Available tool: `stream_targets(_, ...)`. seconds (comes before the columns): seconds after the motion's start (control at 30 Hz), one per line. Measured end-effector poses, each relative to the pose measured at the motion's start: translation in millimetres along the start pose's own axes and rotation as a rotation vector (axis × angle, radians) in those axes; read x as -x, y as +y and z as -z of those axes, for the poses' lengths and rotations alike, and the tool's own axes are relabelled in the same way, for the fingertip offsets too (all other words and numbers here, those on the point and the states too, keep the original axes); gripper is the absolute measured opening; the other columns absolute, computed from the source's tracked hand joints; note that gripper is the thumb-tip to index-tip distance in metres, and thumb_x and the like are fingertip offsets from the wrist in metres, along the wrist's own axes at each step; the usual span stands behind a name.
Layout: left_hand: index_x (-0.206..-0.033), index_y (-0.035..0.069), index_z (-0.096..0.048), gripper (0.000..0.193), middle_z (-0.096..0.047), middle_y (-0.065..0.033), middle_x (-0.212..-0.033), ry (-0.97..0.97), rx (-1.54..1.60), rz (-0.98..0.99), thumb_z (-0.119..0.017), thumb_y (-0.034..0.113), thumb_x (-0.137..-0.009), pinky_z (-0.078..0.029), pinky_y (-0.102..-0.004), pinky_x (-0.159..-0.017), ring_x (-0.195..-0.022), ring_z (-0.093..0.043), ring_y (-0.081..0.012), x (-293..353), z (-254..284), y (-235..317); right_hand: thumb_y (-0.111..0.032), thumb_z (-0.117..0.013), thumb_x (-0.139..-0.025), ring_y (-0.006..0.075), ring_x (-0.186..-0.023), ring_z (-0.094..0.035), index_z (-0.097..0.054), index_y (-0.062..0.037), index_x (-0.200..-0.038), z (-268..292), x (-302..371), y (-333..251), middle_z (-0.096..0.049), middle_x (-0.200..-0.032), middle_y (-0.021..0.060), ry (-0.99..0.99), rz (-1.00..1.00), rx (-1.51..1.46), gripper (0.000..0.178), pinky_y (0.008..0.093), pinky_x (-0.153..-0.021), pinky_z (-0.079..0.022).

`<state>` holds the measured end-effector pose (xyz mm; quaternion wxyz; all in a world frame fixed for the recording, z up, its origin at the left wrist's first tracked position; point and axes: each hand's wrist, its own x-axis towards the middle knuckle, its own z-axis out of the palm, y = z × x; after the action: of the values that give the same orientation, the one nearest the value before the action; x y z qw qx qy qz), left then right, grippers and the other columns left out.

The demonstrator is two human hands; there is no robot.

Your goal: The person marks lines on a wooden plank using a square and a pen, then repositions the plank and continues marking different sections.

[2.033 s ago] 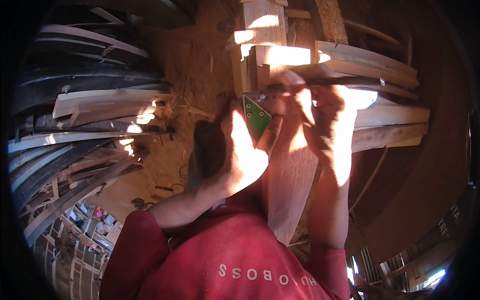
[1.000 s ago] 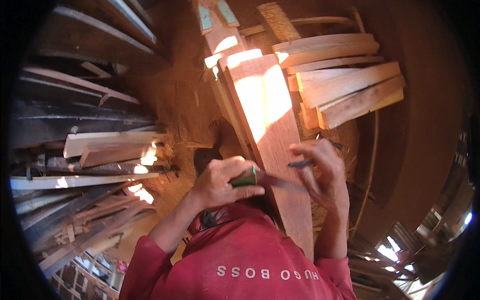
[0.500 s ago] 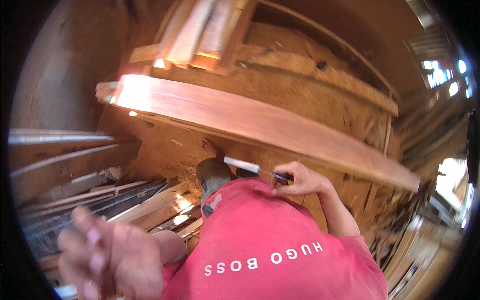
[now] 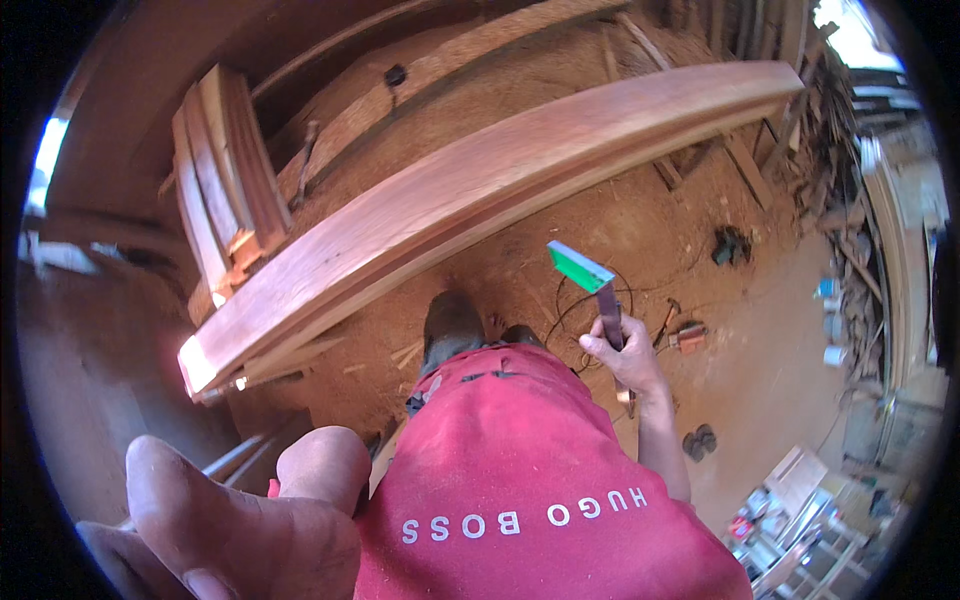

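Observation:
At the lower left, my left hand (image 4: 240,530) is raised close to the camera, fingers loosely bent and apart, with nothing visible in them. Some fingers are cut off by the rim. My right hand (image 4: 628,355) is closed round the dark handle of an L-shaped tool (image 4: 582,266), whose flat head has a green face and pale edge; its exact kind is unclear. This tool is held above the floor, apart from the wood. Beyond my legs, a long, thick reddish timber beam (image 4: 470,180) slants from lower left to upper right, touched by neither hand.
Several planks (image 4: 215,170) are stacked behind the beam's left end. Sawdust covers the floor (image 4: 640,225), where a cable (image 4: 560,325), a hammer (image 4: 670,315), an orange-red block (image 4: 688,336) and sandals (image 4: 700,442) lie. Scrap wood (image 4: 825,130) is heaped far right; a cluttered stand (image 4: 800,520) occupies the lower right.
My view has turned, so the beam now slants the other way. My right hand has raised the tool from in front of my shirt to upright. The left hand stays raised, its fingers repositioned.

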<state>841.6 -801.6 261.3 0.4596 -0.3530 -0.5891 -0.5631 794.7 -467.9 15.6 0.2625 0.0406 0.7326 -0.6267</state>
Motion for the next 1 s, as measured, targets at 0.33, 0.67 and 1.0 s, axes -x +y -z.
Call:
stream_targets(0.33,-0.125,0.015,-0.059,0.045,-0.060,-0.0079,-0.120,-0.059,0.380,0.084,-0.057,0.046,-0.093,-0.047,-0.0433,-0.096,-0.114,-0.058,-0.0259,-19.4,-87.2,-94.1,-0.020,-0.080,-0.094,0.0016,-0.065,-0.042,-0.069,-0.0052,-0.097,80.9,-4.5,36.6,-0.049,-0.072,-0.0103,0.529,0.119,-0.061,0.019,0.0242,-0.058,-0.034)
stream_targets(0.67,-0.114,0.000,-0.063,0.041,-0.061,-0.0139,-0.113,0.136,0.436,0.414,-0.064,0.033,-0.090,-0.048,-0.0443,-0.096,-0.113,-0.058,-0.0283,-22.1,-172.9,-255.0,-0.017,-0.078,-0.095,0.0024,-0.067,-0.047,-0.062,-0.0099,-0.089,194.5,-66.7,32.3,-0.054,-0.074,-0.0076,0.882,0.072,-0.140,0.019,0.0243,-0.060,-0.038)
stream_targets(1.0,-0.115,-0.001,-0.067,0.025,-0.069,-0.0168,-0.113,-0.426,-0.386,1.133,-0.064,0.020,-0.102,-0.051,-0.0400,-0.094,-0.107,-0.066,-0.0284,114.6,-241.6,-462.4,-0.027,-0.069,-0.103,0.0064,-0.063,-0.042,-0.055,-0.0139,-0.091,293.2,-139.5,-0.3,-0.043,-0.071,-0.0052,1.164,0.172,-0.804,0.023,0.0254,-0.059,-0.038)
